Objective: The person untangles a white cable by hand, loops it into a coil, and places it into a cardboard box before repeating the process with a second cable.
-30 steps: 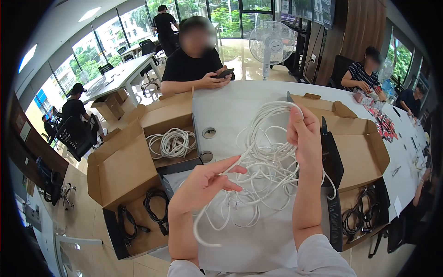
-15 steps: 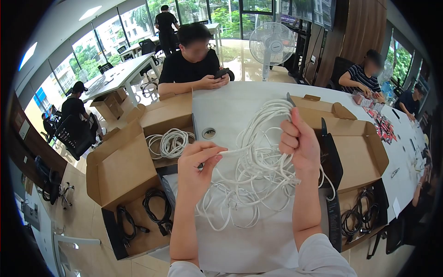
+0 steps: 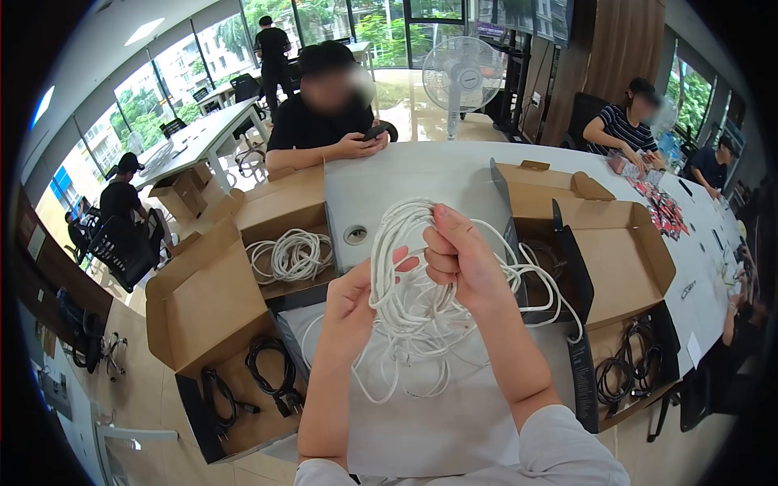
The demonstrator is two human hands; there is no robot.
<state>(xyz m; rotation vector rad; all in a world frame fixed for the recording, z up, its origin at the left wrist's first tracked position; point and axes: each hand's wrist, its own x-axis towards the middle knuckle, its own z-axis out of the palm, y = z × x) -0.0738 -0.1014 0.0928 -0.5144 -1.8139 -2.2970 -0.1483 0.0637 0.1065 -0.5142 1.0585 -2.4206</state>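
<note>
A thick bundle of white cable (image 3: pixel 391 304) hangs in loops between my hands, over the middle of the table. My right hand (image 3: pixel 463 263) is closed around the top of the loops, thumb uppermost. At the bundle's left side, my left hand (image 3: pixel 350 298) grips the strands, and its fingertips show inside the loops. Loose strands trail below onto the table and off to the right. Another coil of white cable (image 3: pixel 293 256) lies in the open cardboard box (image 3: pixel 271 204) at the left.
Black power cords (image 3: pixel 273 374) lie in the front left box (image 3: pixel 207 304); more black cables (image 3: pixel 630 364) are in the front right box (image 3: pixel 622 247). A cable hole (image 3: pixel 355 235) is in the white table (image 3: pixel 405 174). Across it a person (image 3: pixel 328 121) holds a phone (image 3: pixel 374 132).
My right hand has moved left and slightly down with the loops. My left hand has come to the bundle's side, and the strand stretched between my hands is now gathered into the coil.
</note>
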